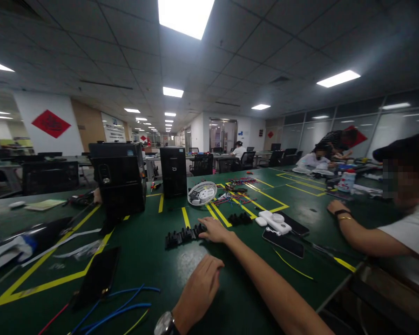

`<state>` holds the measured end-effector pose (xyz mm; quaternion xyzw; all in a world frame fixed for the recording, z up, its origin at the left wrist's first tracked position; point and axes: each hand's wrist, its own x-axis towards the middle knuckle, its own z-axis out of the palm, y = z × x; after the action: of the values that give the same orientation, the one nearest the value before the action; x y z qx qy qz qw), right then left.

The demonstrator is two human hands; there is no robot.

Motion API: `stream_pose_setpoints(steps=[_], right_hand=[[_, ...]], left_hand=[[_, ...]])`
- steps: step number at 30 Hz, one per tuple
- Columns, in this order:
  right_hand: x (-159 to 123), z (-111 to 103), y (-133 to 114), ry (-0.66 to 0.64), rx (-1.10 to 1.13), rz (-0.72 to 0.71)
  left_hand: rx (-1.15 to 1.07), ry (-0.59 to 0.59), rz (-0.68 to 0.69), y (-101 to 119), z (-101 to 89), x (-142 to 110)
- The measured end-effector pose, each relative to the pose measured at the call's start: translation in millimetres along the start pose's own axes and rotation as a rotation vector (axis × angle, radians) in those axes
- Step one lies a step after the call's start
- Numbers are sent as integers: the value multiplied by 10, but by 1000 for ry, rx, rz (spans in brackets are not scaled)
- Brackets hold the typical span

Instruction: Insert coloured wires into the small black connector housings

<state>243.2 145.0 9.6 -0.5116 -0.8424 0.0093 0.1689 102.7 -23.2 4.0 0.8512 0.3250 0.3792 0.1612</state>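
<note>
A row of small black plastic pieces with upright prongs (181, 237) lies on the green table ahead of me. My right hand (214, 229) reaches to its right end, thumb and fingers closed about the last piece. Nearer to me, my left hand (199, 283) hovers over the table, a watch on its wrist. Its fingers are curled together, and their inner side is hidden. Similar black pieces (240, 218) sit in a cluster to the right of my right hand.
Two black box-shaped cases (173, 171) stand behind, beside a white round basket (202, 193). Loose wires (235, 197) lie beyond. Phones (282, 243) and a white device (275, 221) are at right, near a person's arm (356, 232). Blue wires (122, 312) and a black flat device (99, 277) lie front left.
</note>
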Motion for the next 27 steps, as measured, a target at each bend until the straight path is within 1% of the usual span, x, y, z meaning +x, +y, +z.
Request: stream_pose_setpoints(steps=[3,5,6,8,10,12,14,16,17,19,20,21,22,23,24,25,27], right_hand=[[-167,-149,219,142,-90,230],[-307,-218,356,199,-142,368],[-377,-237,405,208,-157,409],[-498,-247,452,205,-168,443],[-581,-245,436,196,-158,434],[-624,-256,370,190,-132,410],[-648,-289,250,188,-99,390],[-686,-335,57,203,-25,340],[-722,-359,-68,212,34,273],[-838,-415,-348,202,157,52],[-920,-450,-483,184,197,-71],[-1016,-492,-597,166,208,-172],[-1124,-542,-675,155,192,-231],[-1242,-598,-709,166,164,-246],[-1368,-656,-691,197,133,-219],[-1499,-713,-623,240,100,-154],[-1767,-802,-358,317,19,56]], left_hand=[[-37,-5,-17,-29,19,8],[-64,13,-31,-72,39,9],[-81,24,-41,-100,51,9],[-127,56,-73,-164,75,6],[-195,114,-142,-230,94,7],[-284,208,-259,-284,107,24],[-426,338,-419,-310,118,65],[-674,478,-610,-297,132,126],[-834,526,-707,-277,140,159],[-1123,582,-871,-218,157,215],[-1212,606,-923,-187,163,231],[-1257,631,-947,-160,167,237],[-1268,647,-945,-140,168,232],[-1260,658,-927,-128,165,217],[-1247,653,-903,-124,160,197],[-1236,635,-883,-128,153,173],[-1232,600,-876,-147,140,134]])
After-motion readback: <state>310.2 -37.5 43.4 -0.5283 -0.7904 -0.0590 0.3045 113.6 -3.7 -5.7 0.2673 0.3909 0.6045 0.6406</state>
